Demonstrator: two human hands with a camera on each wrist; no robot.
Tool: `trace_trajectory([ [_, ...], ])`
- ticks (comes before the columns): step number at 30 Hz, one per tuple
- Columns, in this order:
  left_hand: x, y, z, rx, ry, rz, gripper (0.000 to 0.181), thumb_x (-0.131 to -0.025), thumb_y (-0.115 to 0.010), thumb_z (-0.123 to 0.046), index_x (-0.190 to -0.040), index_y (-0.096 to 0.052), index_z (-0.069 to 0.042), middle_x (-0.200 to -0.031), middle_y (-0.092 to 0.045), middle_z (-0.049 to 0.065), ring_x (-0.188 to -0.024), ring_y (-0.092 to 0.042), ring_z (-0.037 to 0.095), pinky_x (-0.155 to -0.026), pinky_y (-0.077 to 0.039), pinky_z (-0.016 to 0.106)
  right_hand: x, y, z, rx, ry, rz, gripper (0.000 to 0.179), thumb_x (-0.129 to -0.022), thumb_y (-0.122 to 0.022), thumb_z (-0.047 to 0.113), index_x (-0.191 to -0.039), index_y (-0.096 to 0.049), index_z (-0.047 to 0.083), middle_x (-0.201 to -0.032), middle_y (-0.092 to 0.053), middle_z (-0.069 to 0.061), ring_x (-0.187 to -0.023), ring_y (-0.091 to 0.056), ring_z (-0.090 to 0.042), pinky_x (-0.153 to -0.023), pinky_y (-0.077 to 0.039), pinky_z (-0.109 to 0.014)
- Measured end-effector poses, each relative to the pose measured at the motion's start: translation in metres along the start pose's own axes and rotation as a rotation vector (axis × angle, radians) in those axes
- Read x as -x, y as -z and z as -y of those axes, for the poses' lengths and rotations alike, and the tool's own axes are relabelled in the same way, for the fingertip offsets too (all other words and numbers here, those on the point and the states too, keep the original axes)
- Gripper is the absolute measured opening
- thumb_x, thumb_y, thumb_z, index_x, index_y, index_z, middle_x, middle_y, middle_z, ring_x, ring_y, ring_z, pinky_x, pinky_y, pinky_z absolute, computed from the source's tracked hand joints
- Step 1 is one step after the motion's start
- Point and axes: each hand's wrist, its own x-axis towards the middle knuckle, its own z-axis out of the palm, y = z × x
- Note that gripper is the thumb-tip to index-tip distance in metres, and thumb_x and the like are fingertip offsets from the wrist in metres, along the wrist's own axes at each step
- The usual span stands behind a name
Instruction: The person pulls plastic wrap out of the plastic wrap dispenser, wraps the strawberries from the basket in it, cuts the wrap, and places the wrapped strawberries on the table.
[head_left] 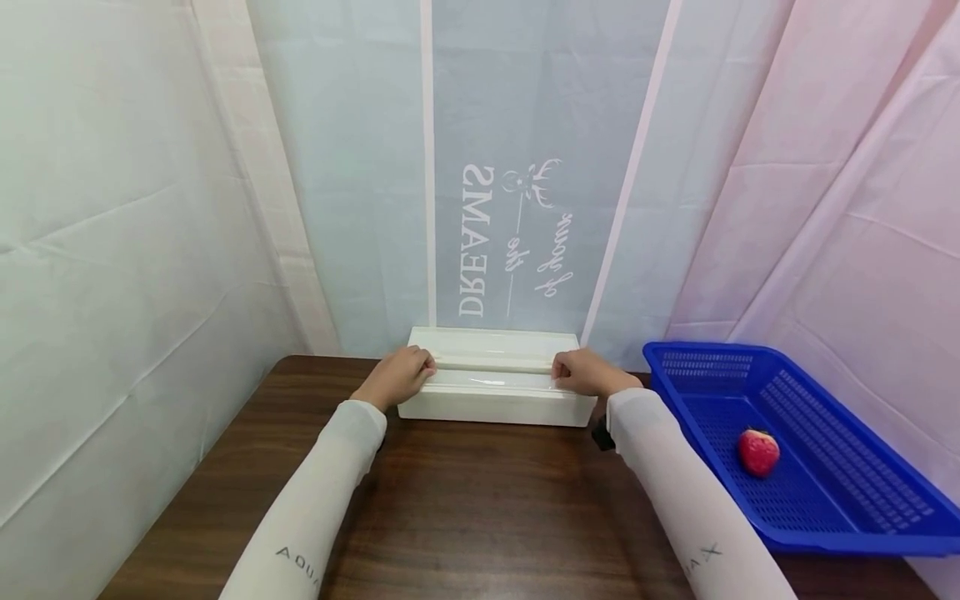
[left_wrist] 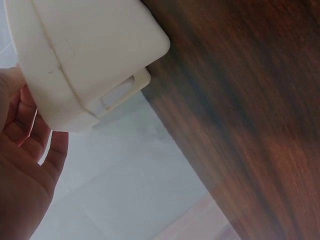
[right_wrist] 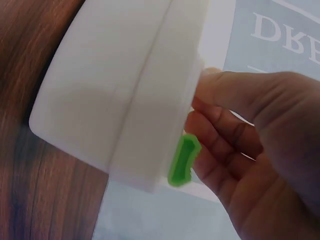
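A long white plastic box (head_left: 495, 408) sits at the table's far edge, a raised white panel (head_left: 491, 342) along its back and a glossy strip between panel and front wall. My left hand (head_left: 397, 377) grips its left end, fingers curled at the top edge. At the other end my right hand (head_left: 591, 372) pinches the upper rim with thumb and fingers. In the right wrist view a small green plastic piece (right_wrist: 184, 160) sticks out beside those fingers. The left wrist view shows the box's end wall (left_wrist: 100, 45) with an oblong slot near one corner.
At the right stands a blue perforated basket (head_left: 885, 425) holding a red strawberry-like fruit (head_left: 758, 452). A printed curtain (head_left: 525, 125) hangs right behind the box, with pale cloth on both sides. The dark wooden table (head_left: 480, 517) extends toward me.
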Motion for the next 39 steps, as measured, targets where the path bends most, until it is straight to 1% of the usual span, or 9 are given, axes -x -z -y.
trace_trajectory([
  [3, 0.001, -0.001, -0.001, 0.006, -0.004, -0.019, 0.014, -0.097, -0.050, -0.019, -0.095, -0.061, -0.010, -0.087, -0.058, 0.002, -0.075, -0.049, 0.013, -0.070, -0.048, 0.034, 0.002, 0.001, -0.003, 0.001, 0.002, -0.025, 0.017, -0.082, -0.067, 0.010, -0.098, -0.066, 0.004, -0.086, -0.065, -0.008, -0.078, -0.056, -0.018, -0.073, -0.051, -0.040],
  [6, 0.003, -0.001, -0.001, 0.023, -0.012, -0.040, 0.014, -0.097, -0.048, -0.017, -0.096, -0.059, -0.008, -0.088, -0.057, 0.004, -0.076, -0.048, 0.014, -0.070, -0.048, 0.035, 0.003, 0.002, -0.006, -0.002, 0.003, -0.019, 0.023, -0.082, -0.068, 0.010, -0.103, -0.068, 0.002, -0.094, -0.068, -0.012, -0.084, -0.058, -0.020, -0.079, -0.052, -0.044],
  [11, 0.004, -0.002, -0.001, 0.085, -0.022, -0.049, 0.012, -0.097, -0.049, -0.016, -0.098, -0.057, -0.007, -0.087, -0.058, 0.004, -0.071, -0.048, 0.014, -0.067, -0.047, 0.035, 0.004, 0.001, -0.008, -0.021, 0.015, -0.006, 0.021, -0.084, -0.066, 0.009, -0.103, -0.070, 0.002, -0.096, -0.070, -0.012, -0.081, -0.059, -0.017, -0.076, -0.053, -0.043],
  [15, 0.004, -0.005, 0.002, 0.135, -0.035, -0.028, 0.008, -0.097, -0.049, -0.013, -0.098, -0.053, -0.007, -0.084, -0.059, 0.002, -0.063, -0.046, 0.012, -0.060, -0.045, 0.031, 0.005, 0.002, -0.007, -0.020, 0.017, -0.007, 0.020, -0.084, -0.065, 0.009, -0.102, -0.071, 0.001, -0.095, -0.070, -0.012, -0.080, -0.058, -0.016, -0.074, -0.053, -0.043],
  [21, 0.004, -0.006, 0.004, 0.171, -0.046, 0.001, 0.006, -0.097, -0.048, -0.012, -0.099, -0.051, -0.007, -0.081, -0.056, 0.001, -0.062, -0.044, 0.011, -0.058, -0.044, 0.029, 0.008, 0.005, -0.002, 0.034, -0.064, 0.020, 0.019, -0.089, -0.059, 0.007, -0.102, -0.069, 0.000, -0.098, -0.068, -0.015, -0.085, -0.058, -0.021, -0.079, -0.052, -0.044],
  [25, 0.003, -0.001, 0.002, 0.205, -0.038, 0.006, 0.007, -0.096, -0.050, -0.013, -0.099, -0.052, -0.007, -0.076, -0.053, 0.000, -0.061, -0.043, 0.013, -0.058, -0.043, 0.032, 0.008, 0.008, 0.001, 0.033, -0.140, 0.030, 0.017, -0.090, -0.057, 0.008, -0.100, -0.068, 0.000, -0.096, -0.067, -0.014, -0.081, -0.056, -0.021, -0.077, -0.052, -0.043],
  [28, 0.003, 0.000, 0.001, 0.210, -0.034, 0.006, 0.007, -0.096, -0.052, -0.014, -0.098, -0.053, -0.008, -0.075, -0.052, 0.000, -0.061, -0.043, 0.012, -0.057, -0.043, 0.031, 0.009, 0.009, 0.002, 0.030, -0.152, 0.013, 0.014, -0.090, -0.058, 0.009, -0.098, -0.068, 0.002, -0.093, -0.066, -0.011, -0.077, -0.054, -0.019, -0.074, -0.052, -0.042],
  [35, 0.003, -0.004, 0.003, 0.183, -0.027, -0.002, 0.006, -0.096, -0.051, -0.014, -0.098, -0.053, -0.009, -0.075, -0.054, -0.001, -0.060, -0.044, 0.011, -0.056, -0.043, 0.029, 0.012, 0.006, -0.002, 0.098, -0.057, -0.022, 0.007, -0.087, -0.061, 0.009, -0.088, -0.067, 0.005, -0.081, -0.065, -0.006, -0.071, -0.052, -0.016, -0.067, -0.051, -0.037],
  [39, 0.002, -0.003, 0.003, 0.193, -0.006, -0.005, 0.007, -0.096, -0.050, -0.015, -0.099, -0.053, -0.009, -0.077, -0.056, 0.001, -0.060, -0.045, 0.012, -0.056, -0.044, 0.030, 0.012, 0.007, -0.003, 0.091, -0.047, -0.003, 0.012, -0.087, -0.060, 0.008, -0.095, -0.067, 0.002, -0.087, -0.066, -0.010, -0.078, -0.056, -0.020, -0.073, -0.052, -0.041],
])
